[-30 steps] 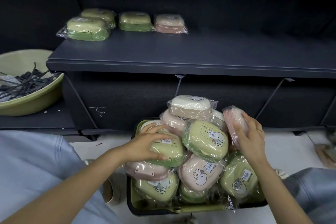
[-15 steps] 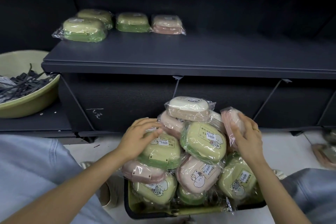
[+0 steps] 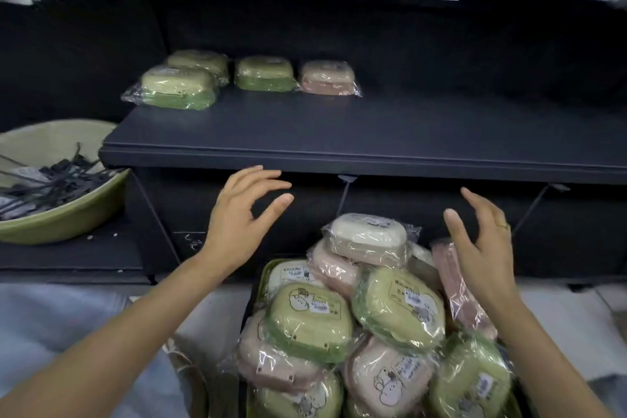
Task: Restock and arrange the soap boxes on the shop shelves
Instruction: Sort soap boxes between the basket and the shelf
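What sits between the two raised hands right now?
In the head view, nothing is held between the left hand and right hand; the gap shows only the dark shelf front, with the cream soap box just below.

Both hands have lifted off the heap of wrapped soap boxes. The left hand, previously resting on a green soap box, now hovers with fingers spread before the dark shelf. The right hand has let go of the pink soap box and is raised, holding nothing.
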